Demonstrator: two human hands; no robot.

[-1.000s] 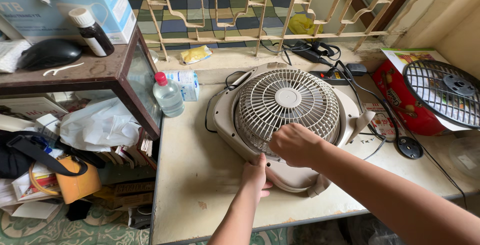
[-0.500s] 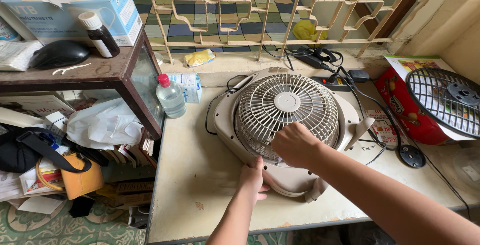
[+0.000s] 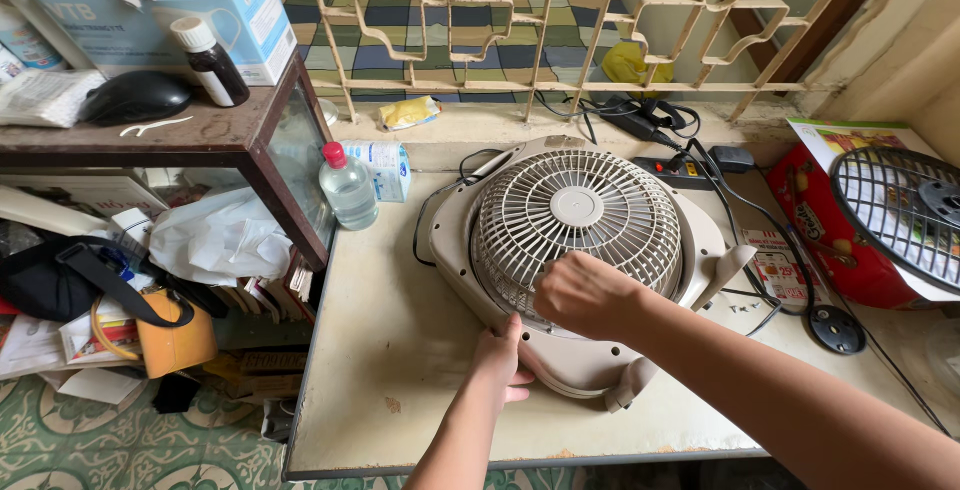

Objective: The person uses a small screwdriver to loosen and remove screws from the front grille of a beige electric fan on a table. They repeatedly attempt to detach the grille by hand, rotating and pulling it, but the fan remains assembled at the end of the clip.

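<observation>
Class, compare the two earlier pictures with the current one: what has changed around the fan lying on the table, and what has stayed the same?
Little changed. The right hand slid slightly left along the near edge of the grille, fingers still curled on it. The left hand kept pressing the beige fan housing at its near rim. The fan, the clear bottle and the black grille did not move; only the camera shifted.

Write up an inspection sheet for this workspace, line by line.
Surface: pale table, stained, chipped along the front edge.
Job's things: beige box fan lying flat, grille up.
Clutter: clear bottle; red box; dark fan guard; loose screws.
Grippers: left hand on the fan's front rim; right hand closed on the grille.
Cables: black cord to a power strip.
Surroundings: wooden shelf, window grate.
</observation>
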